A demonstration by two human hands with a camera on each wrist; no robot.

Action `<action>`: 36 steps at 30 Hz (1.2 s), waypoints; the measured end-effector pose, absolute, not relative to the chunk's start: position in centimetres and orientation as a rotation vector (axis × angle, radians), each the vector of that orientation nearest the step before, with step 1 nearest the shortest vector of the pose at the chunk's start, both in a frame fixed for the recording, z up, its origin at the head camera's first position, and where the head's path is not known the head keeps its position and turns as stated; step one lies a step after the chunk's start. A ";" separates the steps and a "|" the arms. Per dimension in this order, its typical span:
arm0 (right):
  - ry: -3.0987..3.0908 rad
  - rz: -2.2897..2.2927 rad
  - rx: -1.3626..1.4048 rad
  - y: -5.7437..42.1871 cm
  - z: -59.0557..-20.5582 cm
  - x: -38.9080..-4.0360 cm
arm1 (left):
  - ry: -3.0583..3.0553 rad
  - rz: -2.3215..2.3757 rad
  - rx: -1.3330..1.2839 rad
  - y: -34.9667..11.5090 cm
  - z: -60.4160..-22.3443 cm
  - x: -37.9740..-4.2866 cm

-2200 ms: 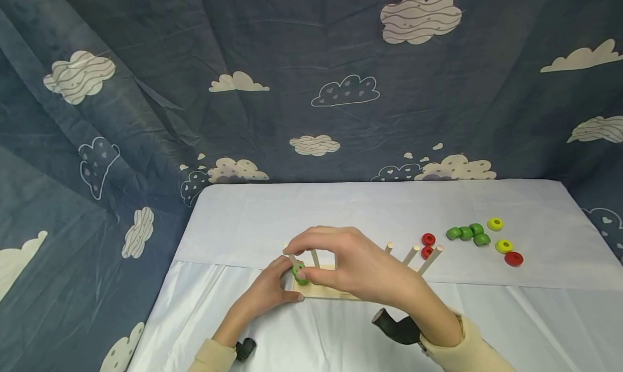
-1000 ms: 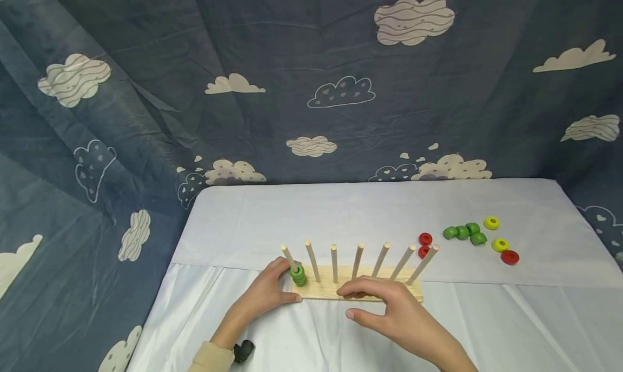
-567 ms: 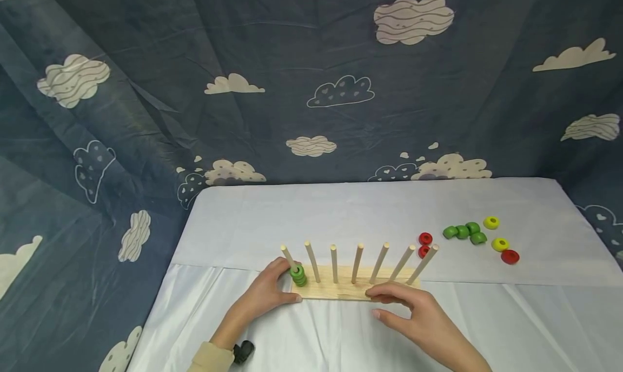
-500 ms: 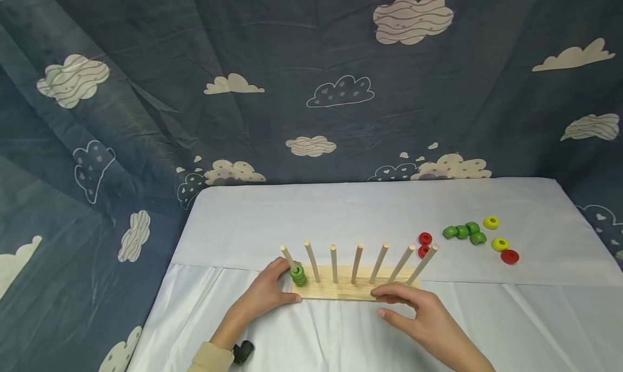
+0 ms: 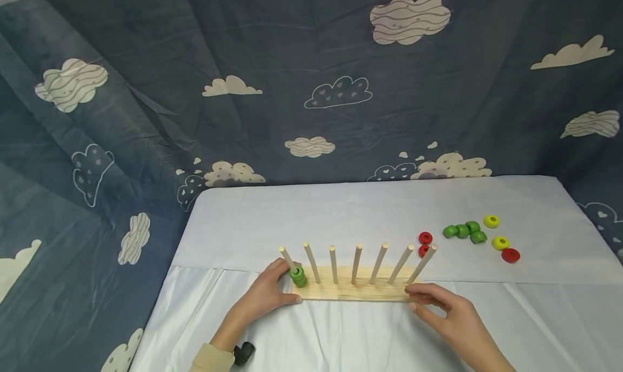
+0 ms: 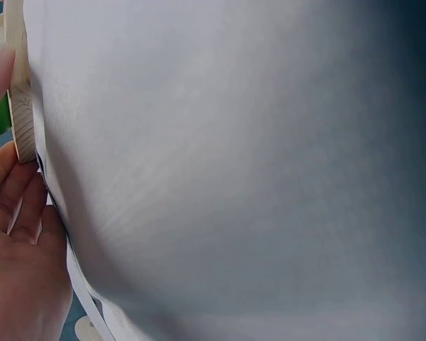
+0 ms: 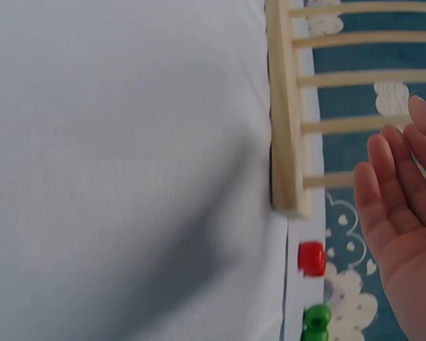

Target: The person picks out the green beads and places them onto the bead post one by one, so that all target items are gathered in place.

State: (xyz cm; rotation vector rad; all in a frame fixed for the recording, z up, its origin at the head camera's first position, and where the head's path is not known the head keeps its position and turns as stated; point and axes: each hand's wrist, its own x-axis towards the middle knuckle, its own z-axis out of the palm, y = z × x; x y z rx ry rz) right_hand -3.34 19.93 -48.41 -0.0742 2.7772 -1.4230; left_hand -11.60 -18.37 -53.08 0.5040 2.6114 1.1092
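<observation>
A pale wooden peg board [image 5: 350, 292] with a row of upright dowels [image 5: 357, 264] lies in the middle in the head view. Green beads [image 5: 298, 277] are stacked on its leftmost dowel; the other dowels are bare. My left hand [image 5: 265, 293] grips the board's left end, its thumb at the front edge and its fingers round the end. In the left wrist view, the fingers [image 6: 28, 188] touch the wooden end. By the board's right end is my right hand [image 5: 450, 315], holding nothing, fingers loosely bent and apart from the thumb. The right wrist view shows that palm [image 7: 412, 263] bare.
Loose beads lie at the back right of the white-clothed table [image 5: 302, 215]: red ones [image 5: 425, 238] behind the board, several green ones [image 5: 462, 231], two yellow ones [image 5: 500, 243] and another red one [image 5: 510, 255]. A dark blue cloud-print curtain [image 5: 272, 123] hangs behind.
My right hand has moved from the stacked green beads at the left, along the board's front, to its right end. The left hand stays at the left end.
</observation>
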 end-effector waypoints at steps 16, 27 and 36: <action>3.104 -1.232 0.011 25.1 -49.5 -6.3 | 2.608 1.106 0.496 -18.4 -53.3 -11.7; 3.171 -1.164 0.191 28.0 -51.4 -8.8 | 2.609 1.108 0.488 -18.4 -53.2 -11.7; 3.192 -1.235 0.544 30.0 -52.3 -10.3 | 2.614 1.095 0.475 -18.4 -53.2 -11.6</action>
